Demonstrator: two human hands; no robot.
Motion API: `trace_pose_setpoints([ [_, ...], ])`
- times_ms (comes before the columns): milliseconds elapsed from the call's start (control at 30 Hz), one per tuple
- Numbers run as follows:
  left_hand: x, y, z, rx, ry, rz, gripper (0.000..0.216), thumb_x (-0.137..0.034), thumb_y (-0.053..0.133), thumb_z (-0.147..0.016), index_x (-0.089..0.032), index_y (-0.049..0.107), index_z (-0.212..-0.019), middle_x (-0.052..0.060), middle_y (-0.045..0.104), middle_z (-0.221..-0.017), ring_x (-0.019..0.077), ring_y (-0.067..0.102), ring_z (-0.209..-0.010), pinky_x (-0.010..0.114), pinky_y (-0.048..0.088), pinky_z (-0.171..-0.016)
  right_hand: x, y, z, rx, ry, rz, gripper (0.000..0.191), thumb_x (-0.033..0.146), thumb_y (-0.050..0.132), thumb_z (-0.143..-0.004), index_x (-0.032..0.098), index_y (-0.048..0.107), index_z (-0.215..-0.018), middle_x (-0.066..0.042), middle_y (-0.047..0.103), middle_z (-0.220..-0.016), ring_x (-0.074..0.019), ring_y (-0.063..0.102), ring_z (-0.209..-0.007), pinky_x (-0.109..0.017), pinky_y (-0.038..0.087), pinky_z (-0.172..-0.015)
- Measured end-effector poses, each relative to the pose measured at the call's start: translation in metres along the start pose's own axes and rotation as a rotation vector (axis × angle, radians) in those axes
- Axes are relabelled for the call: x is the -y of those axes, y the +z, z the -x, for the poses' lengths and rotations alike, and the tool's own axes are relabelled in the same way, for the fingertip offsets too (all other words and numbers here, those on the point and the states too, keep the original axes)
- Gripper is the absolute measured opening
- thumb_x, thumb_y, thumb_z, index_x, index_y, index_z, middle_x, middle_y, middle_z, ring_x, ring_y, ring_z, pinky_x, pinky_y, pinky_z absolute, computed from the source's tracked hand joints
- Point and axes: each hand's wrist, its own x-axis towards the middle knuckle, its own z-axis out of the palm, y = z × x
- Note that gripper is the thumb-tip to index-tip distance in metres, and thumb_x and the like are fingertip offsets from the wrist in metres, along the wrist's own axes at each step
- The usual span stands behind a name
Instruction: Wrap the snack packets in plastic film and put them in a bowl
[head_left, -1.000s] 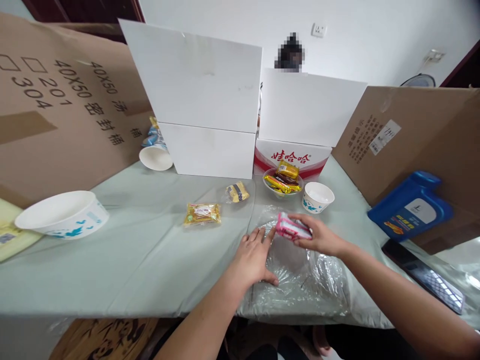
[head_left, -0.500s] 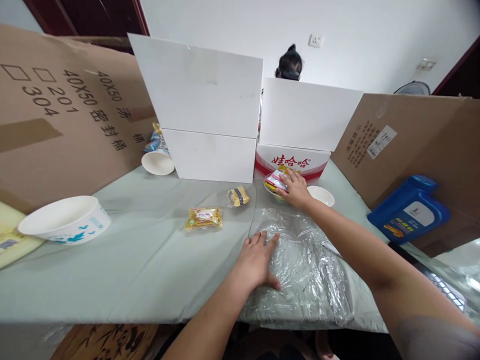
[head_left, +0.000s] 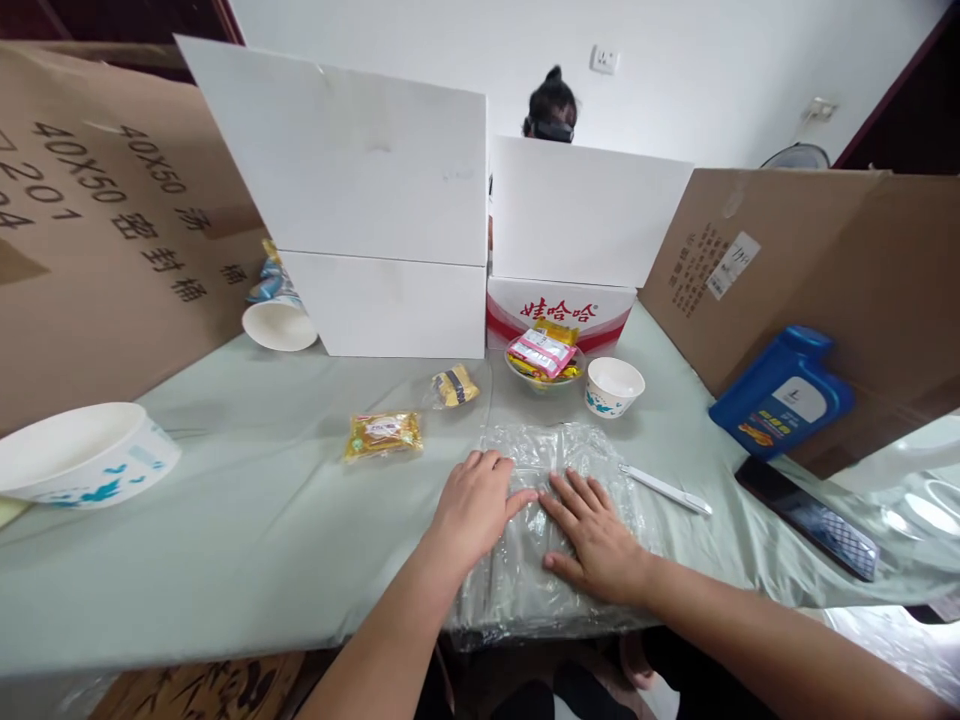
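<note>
Both palms rest on a crumpled clear plastic sheet [head_left: 517, 590] at the table's front edge. My left hand [head_left: 474, 505] lies on its left part, thumb stretched toward the other hand. Spread flat beside it is my right hand [head_left: 596, 540]. Beyond them a clear bowl [head_left: 545, 382] is heaped with snack packets, a pink and white packet [head_left: 541, 352] on top. A small white paper cup [head_left: 613, 388] stands right of that bowl. To the left lie a golden snack packet [head_left: 384, 435] and a smaller yellow wrapped snack [head_left: 454, 386].
White box panels [head_left: 390, 300] and a red-and-white carton [head_left: 562, 310] stand at the back; a person sits behind. Cardboard [head_left: 825, 240] flanks both sides. Right are a white pen-like cutter [head_left: 667, 490], a phone [head_left: 810, 520] and a blue bottle [head_left: 784, 395]; left, a large paper bowl [head_left: 97, 460].
My right hand has moved back from the packets in the bowl and now lies flat on the plastic sheet beside my left hand. The view has shifted slightly right.
</note>
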Motion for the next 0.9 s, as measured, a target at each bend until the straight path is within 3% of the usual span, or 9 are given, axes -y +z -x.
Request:
trace_pose_setpoints([
  [67, 0.002, 0.010, -0.006, 0.040, -0.014, 0.000, 0.054, -0.047, 0.055, -0.089, -0.021, 0.051, -0.135, 0.013, 0.047, -0.145, 0.0336, 0.040, -0.134, 0.046, 0.035, -0.108, 0.003, -0.003, -0.001, -0.023, -0.003, -0.015, 0.080, 0.070, 0.045, -0.085, 0.021, 0.036, -0.148, -0.015, 0.027, -0.156, -0.0395, 0.017, -0.144, -0.063, 0.018, -0.112],
  [200, 0.009, 0.023, -0.013, 0.128, -0.081, -0.019, 0.078, -0.055, 0.064, -0.078, -0.025, 0.038, -0.145, 0.013, 0.026, -0.157, 0.0378, 0.019, -0.145, 0.059, 0.017, -0.113, -0.013, -0.013, -0.023, -0.203, 0.035, -0.010, 0.067, 0.061, 0.047, -0.089, 0.018, 0.047, -0.141, -0.015, 0.037, -0.152, -0.0344, 0.028, -0.141, -0.055, 0.027, -0.112],
  [367, 0.015, 0.018, -0.015, 0.167, -0.104, -0.004, 0.082, -0.058, 0.064, -0.076, -0.024, 0.037, -0.146, 0.013, 0.023, -0.158, 0.0351, 0.017, -0.146, 0.059, 0.016, -0.114, -0.061, -0.021, -0.052, -0.199, 0.253, 0.006, 0.051, 0.045, 0.053, -0.090, 0.019, 0.054, -0.133, -0.014, 0.047, -0.145, -0.0317, 0.037, -0.136, -0.050, 0.030, -0.110],
  [533, 0.017, 0.017, -0.016, 0.160, -0.101, -0.002, 0.082, -0.058, 0.064, -0.076, -0.023, 0.037, -0.145, 0.015, 0.024, -0.158, 0.0348, 0.018, -0.146, 0.056, 0.019, -0.113, -0.100, -0.036, -0.063, -0.296, 0.507, -0.048, 0.038, 0.037, 0.049, -0.090, 0.011, 0.063, -0.114, -0.025, 0.055, -0.130, -0.0411, 0.046, -0.124, -0.059, 0.034, -0.100],
  [633, 0.017, 0.018, -0.016, 0.149, -0.100, -0.013, 0.080, -0.058, 0.062, -0.077, -0.023, 0.038, -0.145, 0.015, 0.026, -0.157, 0.0352, 0.019, -0.145, 0.055, 0.020, -0.113, -0.108, -0.040, -0.075, -0.315, 0.516, -0.160, 0.029, 0.039, 0.065, -0.077, 0.015, 0.067, -0.095, -0.021, 0.062, -0.115, -0.0391, 0.050, -0.118, -0.054, 0.037, -0.099],
  [733, 0.016, 0.018, -0.016, 0.152, -0.103, -0.020, 0.080, -0.059, 0.063, -0.076, -0.023, 0.040, -0.144, 0.015, 0.026, -0.157, 0.0351, 0.020, -0.145, 0.054, 0.021, -0.112, -0.103, -0.036, -0.089, -0.307, 0.456, -0.349, 0.016, 0.031, 0.070, -0.068, 0.019, 0.060, -0.072, -0.011, 0.066, -0.101, -0.0305, 0.057, -0.107, -0.045, 0.044, -0.093],
  [900, 0.016, 0.016, -0.015, 0.155, -0.104, -0.006, 0.081, -0.057, 0.066, -0.075, -0.023, 0.040, -0.143, 0.014, 0.026, -0.157, 0.0344, 0.021, -0.145, 0.054, 0.022, -0.112, -0.098, -0.036, -0.093, -0.267, 0.380, -0.728, 0.024, 0.036, 0.064, -0.071, 0.021, 0.045, -0.069, -0.005, 0.070, -0.091, -0.0173, 0.065, -0.073, -0.029, 0.051, -0.061],
])
